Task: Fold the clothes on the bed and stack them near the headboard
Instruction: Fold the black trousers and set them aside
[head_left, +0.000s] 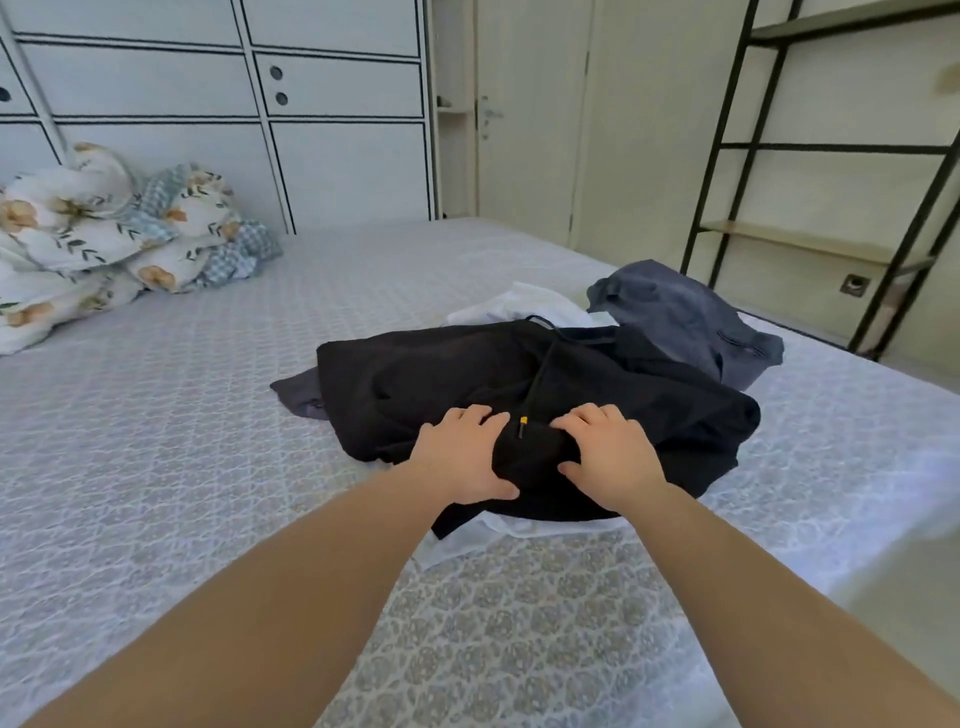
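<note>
Both hands, left hand and right hand, clutching soft crumpled black garment, quilted bed.

No text, label, brand, number or sign can be read anywhere: not on the clothes, the bedding, the wall panels or the shelf frame.

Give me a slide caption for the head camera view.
Both hands, left hand and right hand, grip a black garment on the bed.
</note>
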